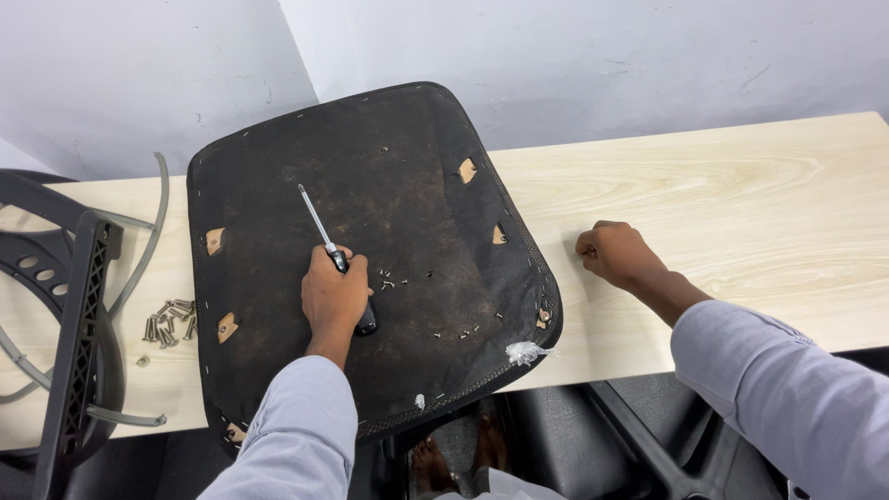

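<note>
Your left hand (333, 298) is wrapped tight around the black handle of a screwdriver with a slim silver metal shaft (326, 239), fingers fully curled on the grip, the handle end poking out below your palm. The shaft slants up and to the left, its tip resting on or just above the black fabric-covered underside of an upturned chair seat cushion (407, 176); can't tell whether it actually touches. That seat lies flat on the pale wood-grain tabletop (741, 204), with its near edge hanging over the table's front. A few tiny loose staples or screws (387, 281) lie scattered on the fabric just right of your left hand, more further right near the seat's lower edge. A tuft of white stuffing (524, 352) sticks out at the seat's near right corner. Your right hand (613, 252) is closed into a loose fist, knuckles resting on the bare tabletop just right of the seat, apart from it; can't tell if anything's inside the fist. On the far left, a black plastic chair frame part (81, 306) rests on the table, and a pile of silver metal screws (169, 320) sits between it and the seat.
</note>
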